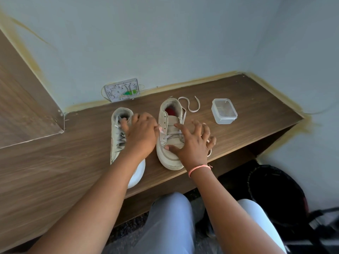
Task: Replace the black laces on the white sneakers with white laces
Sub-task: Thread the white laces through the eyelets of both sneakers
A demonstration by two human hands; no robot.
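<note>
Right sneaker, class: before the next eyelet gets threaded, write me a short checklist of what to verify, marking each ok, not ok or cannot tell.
1. Right sneaker flat on the wooden desk: ok.
2. Right hand steadying it, fingers spread over the toe and side: ok.
3. Upper eyelets of that sneaker unlaced and reachable: ok.
4. Free white lace end within reach, beside the heel: ok.
5. Left hand off the left sneaker: not ok, it rests on it.
6. What the left hand pinches at its fingertips: cannot tell.
</note>
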